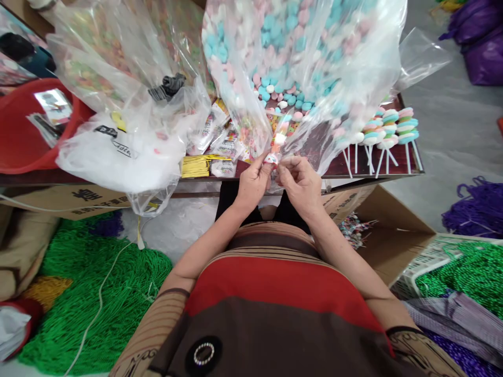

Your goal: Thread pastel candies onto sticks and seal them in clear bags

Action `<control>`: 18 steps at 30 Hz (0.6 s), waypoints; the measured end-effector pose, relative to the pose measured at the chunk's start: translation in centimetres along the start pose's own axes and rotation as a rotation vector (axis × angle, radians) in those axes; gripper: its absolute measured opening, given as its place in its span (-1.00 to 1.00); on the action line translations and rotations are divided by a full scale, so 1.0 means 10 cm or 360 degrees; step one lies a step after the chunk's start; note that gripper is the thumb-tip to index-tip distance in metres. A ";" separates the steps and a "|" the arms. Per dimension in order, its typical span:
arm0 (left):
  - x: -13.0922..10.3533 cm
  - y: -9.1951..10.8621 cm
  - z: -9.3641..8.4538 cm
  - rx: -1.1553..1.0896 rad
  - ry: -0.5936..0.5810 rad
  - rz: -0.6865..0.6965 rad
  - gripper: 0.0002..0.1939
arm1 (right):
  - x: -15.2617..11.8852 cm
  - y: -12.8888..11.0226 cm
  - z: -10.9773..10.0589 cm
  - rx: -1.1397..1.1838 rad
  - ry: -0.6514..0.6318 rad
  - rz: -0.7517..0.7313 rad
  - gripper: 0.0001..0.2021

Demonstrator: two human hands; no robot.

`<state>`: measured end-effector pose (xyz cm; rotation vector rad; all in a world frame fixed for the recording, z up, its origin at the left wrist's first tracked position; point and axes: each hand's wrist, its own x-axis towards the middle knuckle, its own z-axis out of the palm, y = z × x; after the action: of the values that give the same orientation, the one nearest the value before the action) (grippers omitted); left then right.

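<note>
Both hands meet at the table's front edge, around the gathered lower end of a small clear candy packet [280, 137] with white, orange and blue pieces inside. My left hand [253, 183] pinches the packet's neck between thumb and fingers. Against its right side, my right hand [302, 183] has thumb and fingertips pressed together; whatever they grip is too small to make out. Behind the hands lies a large open clear bag of pink, blue and white candies [291, 52]. Yellow twist ties [195, 166] lie left of my left hand, beside small printed packets [223, 168].
Striped candy lollipops [389, 128] lie at the table's right end. On the left are a red basin [23, 131] and a white plastic bag [126, 152]. Below right stands an open cardboard box [396, 230]; green beads [129, 283] cover the floor at left.
</note>
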<state>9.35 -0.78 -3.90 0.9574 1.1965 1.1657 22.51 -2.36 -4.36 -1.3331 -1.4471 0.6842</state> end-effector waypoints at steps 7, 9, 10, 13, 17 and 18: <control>0.01 -0.06 0.03 -0.0154 -0.0261 0.0003 -0.78 | 0.01 -0.09 -0.03 -0.0114 0.0057 -0.0121 -0.87; 0.01 -0.06 0.03 -0.0158 -0.0262 0.0012 -0.79 | 0.02 -0.10 -0.03 -0.0216 0.0058 -0.0137 -0.87; 0.00 -0.06 0.03 -0.0154 -0.0265 0.0018 -0.78 | 0.02 -0.09 -0.03 -0.0258 0.0054 -0.0134 -0.88; -0.01 -0.06 0.04 -0.0114 -0.0275 0.0032 -0.76 | 0.03 -0.07 -0.02 -0.0353 0.0072 -0.0115 -0.88; -0.02 -0.09 0.04 -0.0054 -0.0281 0.0057 -0.75 | 0.04 -0.05 0.00 -0.0360 0.0124 -0.0092 -0.90; -0.01 -0.10 0.04 -0.0038 -0.0278 0.0062 -0.74 | 0.04 -0.05 0.00 -0.0342 0.0125 -0.0077 -0.90</control>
<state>9.92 -1.06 -4.79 1.0465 1.0260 1.1007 22.38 -2.12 -3.81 -1.4671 -1.5164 0.4496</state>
